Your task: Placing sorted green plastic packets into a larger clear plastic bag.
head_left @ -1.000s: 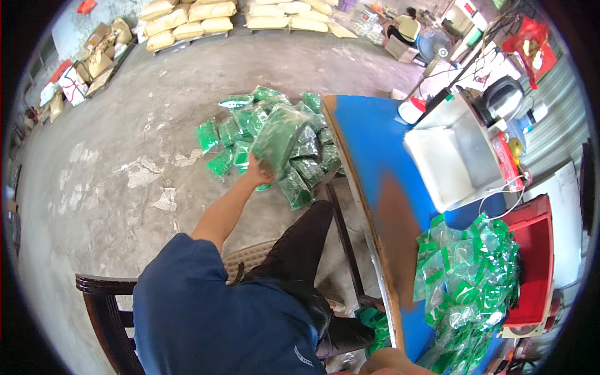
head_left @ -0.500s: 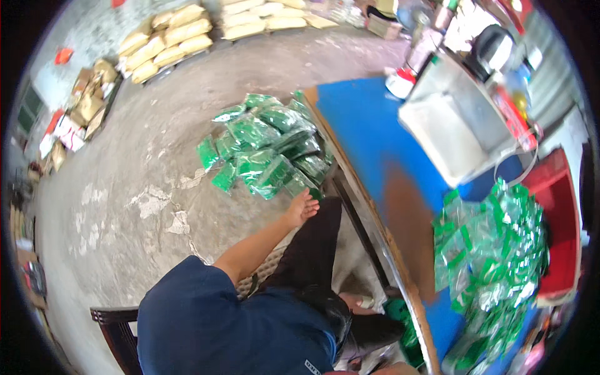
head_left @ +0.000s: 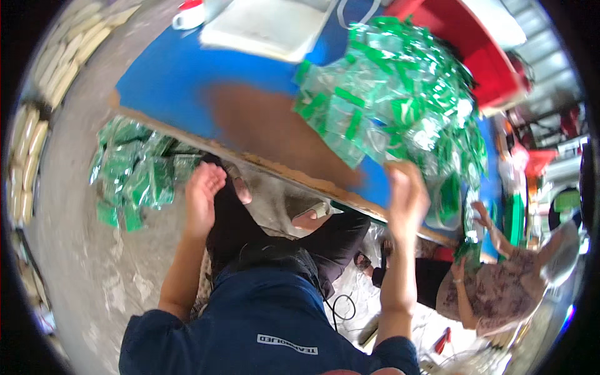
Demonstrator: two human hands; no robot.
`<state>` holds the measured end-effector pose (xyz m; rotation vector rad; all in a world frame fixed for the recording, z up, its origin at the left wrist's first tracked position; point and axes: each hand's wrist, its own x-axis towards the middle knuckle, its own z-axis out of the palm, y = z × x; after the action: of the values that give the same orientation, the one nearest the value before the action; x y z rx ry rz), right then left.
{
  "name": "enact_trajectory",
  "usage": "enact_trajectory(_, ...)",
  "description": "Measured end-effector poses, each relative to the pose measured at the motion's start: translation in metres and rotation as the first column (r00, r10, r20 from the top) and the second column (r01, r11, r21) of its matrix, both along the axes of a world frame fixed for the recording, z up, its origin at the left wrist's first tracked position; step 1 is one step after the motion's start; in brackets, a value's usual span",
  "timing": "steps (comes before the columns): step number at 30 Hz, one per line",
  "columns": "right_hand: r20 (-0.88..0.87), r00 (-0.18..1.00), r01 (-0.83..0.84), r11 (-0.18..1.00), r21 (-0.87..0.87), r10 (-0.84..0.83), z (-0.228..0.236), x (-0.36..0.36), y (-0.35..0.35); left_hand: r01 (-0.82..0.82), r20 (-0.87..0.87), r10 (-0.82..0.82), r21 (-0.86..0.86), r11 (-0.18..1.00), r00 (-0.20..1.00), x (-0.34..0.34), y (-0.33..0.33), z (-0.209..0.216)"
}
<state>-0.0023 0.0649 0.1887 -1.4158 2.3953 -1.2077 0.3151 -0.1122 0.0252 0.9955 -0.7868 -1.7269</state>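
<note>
My left hand (head_left: pixel 205 190) is raised over my leg at the table's near edge, its fingers loosely stretched and nothing visible in them. Left of it, a heap of filled clear-and-green plastic packets (head_left: pixel 140 169) lies on the floor. My right hand (head_left: pixel 407 195) is lifted above the near side of the blue-topped table (head_left: pixel 169 75). Motion smears its fingers, so whether they hold anything cannot be made out. Just beyond that hand spreads a big pile of flat clear plastic bags with green bands (head_left: pixel 387 87).
A white-and-red mug (head_left: pixel 189 15) and a metal tray (head_left: pixel 262 28) stand at the table's far side. Behind the bags is a red bin (head_left: pixel 462 44). At right, a co-worker (head_left: pixel 494 287) handles a green packet. Stacked sacks (head_left: pixel 75 50) line the far left.
My view has swung right, toward the table. My left hand has come away from the packet heap on the floor. My right hand has risen into view beside the bag pile.
</note>
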Motion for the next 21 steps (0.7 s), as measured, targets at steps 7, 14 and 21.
enact_trajectory(7, -0.562, 0.781, -0.125, 0.949, 0.289, 0.274, -0.1, -0.062, -0.019, 0.456, -0.076, -0.45, 0.087, 0.886, 0.89, -0.073, 0.072, 0.023)
enact_trajectory(14, -0.249, 0.865, -0.429, 0.9, 0.082, 0.435, -0.097, 0.036, -0.012, 0.381, -0.157, -0.356, 0.181, 0.907, 0.921, -0.127, 0.095, 0.019)
enact_trajectory(21, -0.28, 0.892, -0.383, 0.922, -0.056, 0.354, -0.085, 0.022, -0.037, 0.119, -0.039, -0.121, -0.06, 0.991, 0.992, -0.117, 0.071, 0.001)
